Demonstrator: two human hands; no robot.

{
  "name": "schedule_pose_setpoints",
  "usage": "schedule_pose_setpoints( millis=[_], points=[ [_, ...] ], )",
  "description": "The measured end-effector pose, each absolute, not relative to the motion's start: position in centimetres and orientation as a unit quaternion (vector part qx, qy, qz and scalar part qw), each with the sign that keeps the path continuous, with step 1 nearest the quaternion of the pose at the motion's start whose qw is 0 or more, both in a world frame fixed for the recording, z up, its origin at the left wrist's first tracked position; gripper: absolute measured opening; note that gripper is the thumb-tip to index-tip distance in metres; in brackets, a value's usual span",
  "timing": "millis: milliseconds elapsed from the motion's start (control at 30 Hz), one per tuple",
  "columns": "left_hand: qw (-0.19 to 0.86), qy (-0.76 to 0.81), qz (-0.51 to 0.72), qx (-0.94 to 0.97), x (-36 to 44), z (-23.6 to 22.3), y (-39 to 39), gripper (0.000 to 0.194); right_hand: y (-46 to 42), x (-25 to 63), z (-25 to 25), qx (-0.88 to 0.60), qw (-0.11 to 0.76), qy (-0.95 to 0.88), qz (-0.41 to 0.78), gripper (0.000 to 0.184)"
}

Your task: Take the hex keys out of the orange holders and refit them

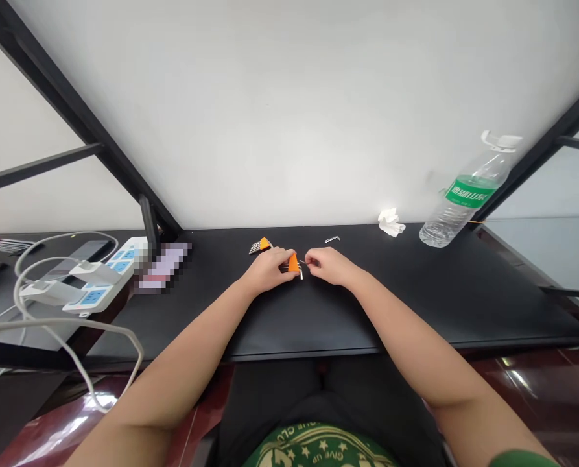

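Observation:
My left hand [268, 267] rests on the black table [415, 305] with its fingers closed round an orange hex-key holder [294, 263], small metal keys sticking out below it. My right hand [329, 264] sits just to the right, fingertips pinched on a thin metal hex key [303, 262] at the holder. A second orange holder with hex keys [260, 246] lies just behind my left hand. One loose hex key [332, 240] lies behind my right hand.
A crumpled white tissue [391, 222] and a tilted clear water bottle [467, 192] with a green label stand at the back right. At the left lie a white power strip [105, 275] with plugs and white cables [65, 324]. Black frame bars flank both sides.

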State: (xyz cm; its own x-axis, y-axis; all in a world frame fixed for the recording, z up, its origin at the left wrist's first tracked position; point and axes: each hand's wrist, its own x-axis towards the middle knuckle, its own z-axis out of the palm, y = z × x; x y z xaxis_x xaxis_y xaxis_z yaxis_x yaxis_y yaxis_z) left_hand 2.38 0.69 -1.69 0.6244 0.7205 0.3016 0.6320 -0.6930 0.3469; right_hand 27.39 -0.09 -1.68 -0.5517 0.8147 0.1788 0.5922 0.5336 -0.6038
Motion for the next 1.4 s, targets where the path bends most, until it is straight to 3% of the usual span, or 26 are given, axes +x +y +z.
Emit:
schedule_pose_setpoints(
  millis=[867, 1067, 1200, 1400],
  points=[
    [0.154, 0.358, 0.211, 0.896, 3.2, -1.2, -0.1, 0.017, -0.9, 27.0, -1.1, -0.346, 0.286, -0.863, 0.231, 0.026],
    [0.188, 0.353, 0.24, 0.885, 3.4, -0.9, -0.2, 0.016, -1.0, 26.8, -1.1, -0.382, 0.35, -0.766, 0.381, 0.006],
    [0.202, 0.372, 0.254, 0.87, 3.1, -0.5, -0.1, 0.017, -0.4, 27.5, -1.6, -0.396, 0.333, -0.681, 0.518, 0.029],
    [0.203, 0.34, 0.261, 0.88, 3.6, 0.2, -0.7, 0.016, -0.2, 26.4, -2.5, -0.336, 0.31, -0.533, 0.712, 0.046]
  ],
)
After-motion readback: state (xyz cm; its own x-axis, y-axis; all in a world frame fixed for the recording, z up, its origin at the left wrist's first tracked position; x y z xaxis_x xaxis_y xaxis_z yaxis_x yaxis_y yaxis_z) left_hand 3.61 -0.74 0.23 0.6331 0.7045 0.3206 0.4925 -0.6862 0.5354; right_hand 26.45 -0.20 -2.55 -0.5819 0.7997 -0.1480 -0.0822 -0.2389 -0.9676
